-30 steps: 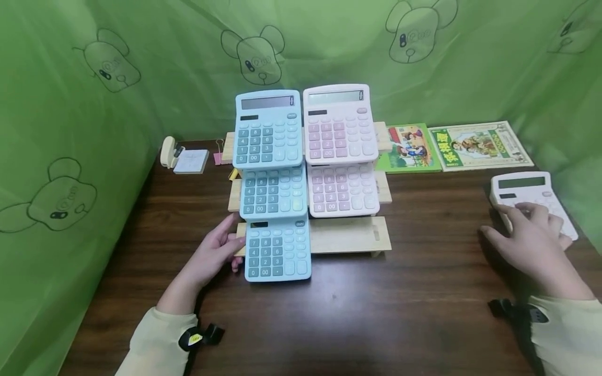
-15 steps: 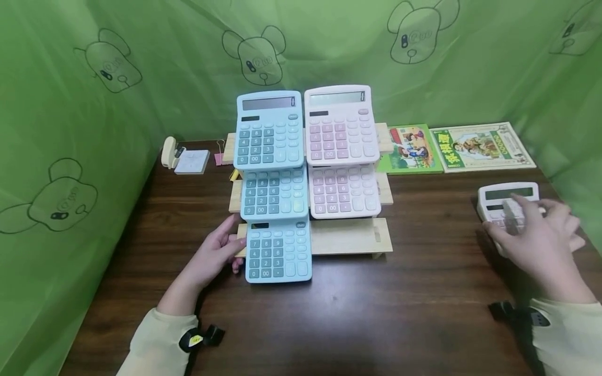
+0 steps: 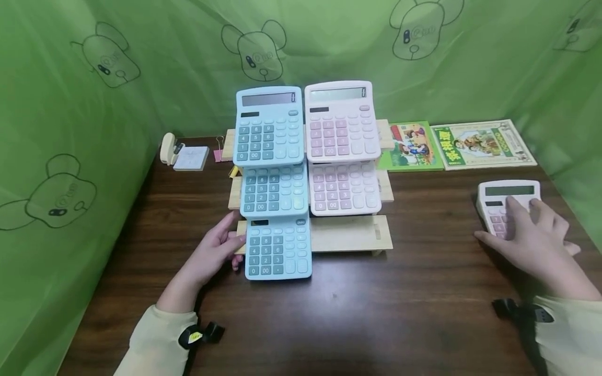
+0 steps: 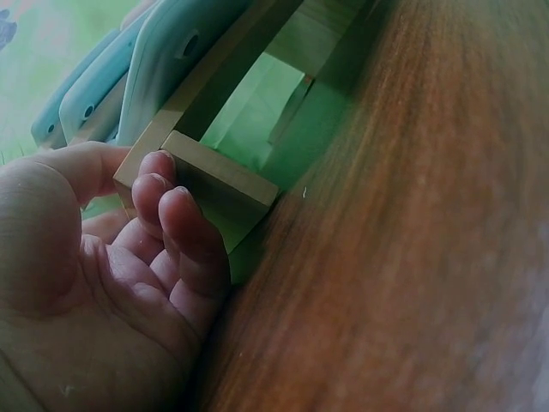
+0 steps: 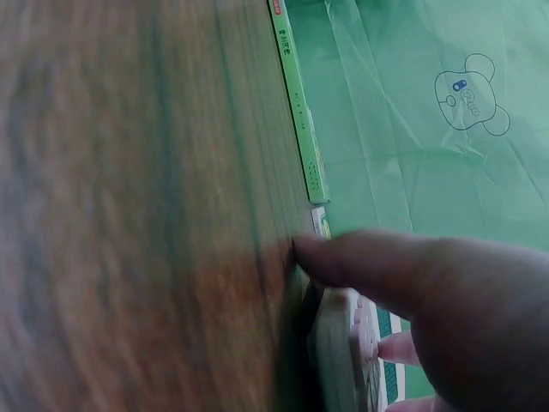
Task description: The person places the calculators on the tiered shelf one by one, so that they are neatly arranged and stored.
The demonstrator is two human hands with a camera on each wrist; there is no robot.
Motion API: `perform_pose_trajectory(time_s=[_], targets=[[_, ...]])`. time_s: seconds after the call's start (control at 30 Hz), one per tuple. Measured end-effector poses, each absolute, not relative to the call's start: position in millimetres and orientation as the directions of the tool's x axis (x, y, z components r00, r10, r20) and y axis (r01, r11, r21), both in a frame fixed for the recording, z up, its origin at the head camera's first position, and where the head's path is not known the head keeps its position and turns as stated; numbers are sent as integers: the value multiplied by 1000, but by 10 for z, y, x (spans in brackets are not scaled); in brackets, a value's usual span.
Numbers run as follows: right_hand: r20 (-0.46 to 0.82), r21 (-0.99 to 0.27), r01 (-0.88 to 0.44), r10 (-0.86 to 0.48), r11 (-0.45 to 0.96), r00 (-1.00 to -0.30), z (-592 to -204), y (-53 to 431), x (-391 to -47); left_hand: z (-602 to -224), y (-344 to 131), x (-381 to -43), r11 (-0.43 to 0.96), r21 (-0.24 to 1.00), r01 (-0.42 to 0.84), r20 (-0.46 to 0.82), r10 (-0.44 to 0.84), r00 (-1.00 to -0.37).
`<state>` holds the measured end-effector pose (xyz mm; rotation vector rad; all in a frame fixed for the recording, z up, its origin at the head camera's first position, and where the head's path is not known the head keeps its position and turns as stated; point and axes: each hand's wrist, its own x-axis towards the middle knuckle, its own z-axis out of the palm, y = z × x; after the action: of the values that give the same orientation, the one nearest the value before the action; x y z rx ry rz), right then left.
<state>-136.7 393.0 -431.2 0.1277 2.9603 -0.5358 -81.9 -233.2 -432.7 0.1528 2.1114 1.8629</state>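
My left hand (image 3: 211,250) grips the left end of the bottom step of a wooden stepped stand (image 3: 350,233). In the left wrist view, its fingers (image 4: 193,227) curl under the step's edge beside a leg. Three blue calculators lean on the stand, the lowest blue calculator (image 3: 278,250) nearest that hand. Two pink calculators stand to their right, an upper pink calculator (image 3: 340,122) and a lower pink calculator (image 3: 345,188). At the far right, my right hand (image 3: 536,243) lies over another pink calculator (image 3: 509,190), fingertips on its face. Its thumb (image 5: 369,262) sticks out apart from the calculator.
Behind the stand's right side lie a green book (image 3: 411,147) and a second book (image 3: 484,144). A white object (image 3: 168,149), a notepad (image 3: 190,158) and a pink binder clip (image 3: 218,155) are at the back left. Green cloth (image 3: 188,68) walls the dark wooden table (image 3: 376,313).
The loose pink calculator has shifted left and slightly toward me under my right hand, then stopped. The right thumb has spread away from it. My left hand stays on the stand.
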Motion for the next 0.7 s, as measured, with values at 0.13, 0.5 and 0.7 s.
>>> perform_pose_trajectory(time_s=[0.13,0.5,0.7], targets=[[-167,-371,142,85,918,-982,-4316,3924,-1382,-4329,-2341,-804,147,979,-139,-177,288,-941],[-96,-438,165,137,883,-986,-4202,3794,-1361,-4333,-2344,-815,154,978,-141,-179,275,-945],[8,-483,52,64,874,-998,-4120,3561,-1316,-4314,-2337,-807,155,978,-140,-178,266,-947]])
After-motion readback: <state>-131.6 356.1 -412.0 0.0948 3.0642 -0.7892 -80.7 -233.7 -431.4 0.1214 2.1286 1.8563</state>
